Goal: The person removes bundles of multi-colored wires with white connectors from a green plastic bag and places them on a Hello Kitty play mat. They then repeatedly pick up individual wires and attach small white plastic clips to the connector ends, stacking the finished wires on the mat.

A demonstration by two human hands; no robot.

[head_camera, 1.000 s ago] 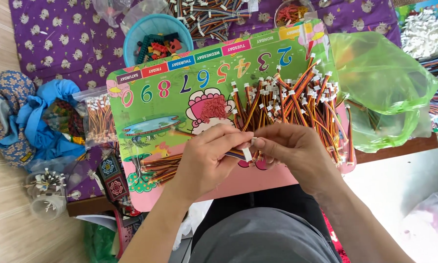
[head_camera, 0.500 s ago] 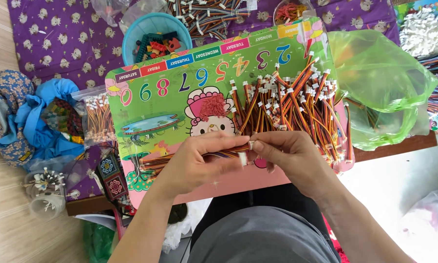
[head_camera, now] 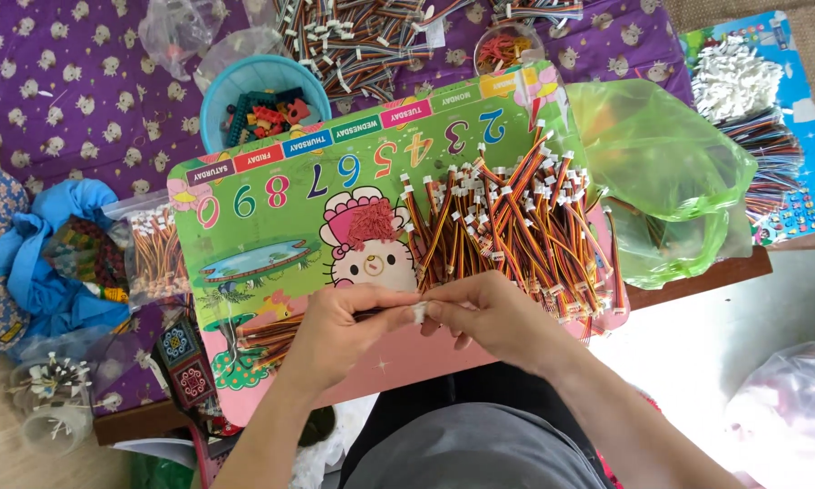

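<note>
- Fingers (head_camera: pixel 398 306) of your left hand (head_camera: pixel 339 330) and right hand (head_camera: pixel 493 317) pinched tight on one small white plug (head_camera: pixel 419 311).
- Wire pile (head_camera: pixel 516 226) lay just beyond, on the colourful board (head_camera: pixel 271 226).

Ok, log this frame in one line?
left hand: pinches wires | right hand: holds white plug | wire pile on board

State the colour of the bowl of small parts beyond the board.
Light blue bowl, holding red and green pieces; the head view shows it clearly.

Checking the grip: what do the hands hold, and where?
Both hands pinch one thin wire lead, meeting at its small white connector.
</note>
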